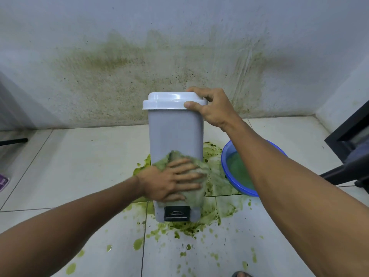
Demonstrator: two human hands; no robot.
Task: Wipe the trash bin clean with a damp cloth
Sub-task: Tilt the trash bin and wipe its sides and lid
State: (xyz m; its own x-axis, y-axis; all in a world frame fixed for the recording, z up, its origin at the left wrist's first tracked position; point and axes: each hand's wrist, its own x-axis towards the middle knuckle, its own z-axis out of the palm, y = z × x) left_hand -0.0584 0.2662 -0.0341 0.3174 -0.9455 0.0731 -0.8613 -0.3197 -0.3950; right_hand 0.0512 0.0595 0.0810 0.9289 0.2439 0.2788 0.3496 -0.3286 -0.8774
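1. The trash bin (175, 134) stood upright on the tiled floor (79, 166), close to the stained wall (139, 66), with its white lid (173, 100) shut on top
2. Your right hand (211, 108) gripped the right front corner of the lid, thumb against the rim and fingers curled over the top; that grip was clenched on the lid
3. Your left hand (171, 180) lay flat with fingers spread, pressing the damp cloth (191, 172) against the lower front face of the bin; the grip was not curled around the cloth but held it pinned under the palm
4. The cloth was greenish-grey and crumpled, bunched out above and to the right of your fingers, and hung down to just above the black pedal (176, 213) at the foot of the bin
5. Green slime (199, 226) pooled on the floor around the base of the bin, with splashes scattered towards you across the tiles
6. A blue basin (229, 172) holding greenish water sat on the floor just right of the bin, partly hidden behind your right forearm
7. The wall behind carried wide green smears and dark specks above the bin
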